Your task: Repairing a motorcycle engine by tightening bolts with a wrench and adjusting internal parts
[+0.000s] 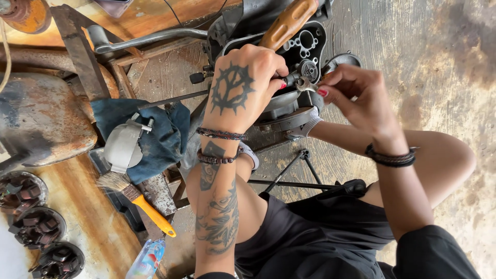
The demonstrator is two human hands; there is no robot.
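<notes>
- Nearest the lens: black shorts [320, 232] over bent knees, and two bare forearms reaching away from the body toward the work.
- Left hand [243, 88], tattooed on its back, clenched around a wooden-handled tool [287, 23]; handle slants up and away past the knuckles, working end hidden under the fingers.
- Right hand [351, 95] pinching a small silvery metal fitting [305, 84] between thumb and forefinger, remaining fingers loosely curled.
- Fitting sits in the narrow gap between the two hands, touching the right fingertips and just beside the left fingertips; right hand the nearer holder.
- Long axis of the fitting roughly sideways, pointing from the right fingertips toward the left hand, though too small to read with certainty.
- Just beyond it, a black metal engine cover with round holes [309, 44]; fitting lies just in front of the lower holes, contact with the cover not clear.
- Well apart on the left: a paintbrush with an orange handle [135, 199], a grey rounded casting [123, 147] resting on a blue rag [165, 137], and three dark round parts [39, 227] in a row.
- Rusty metal body [41, 116] at the far left, clear of both hands.
</notes>
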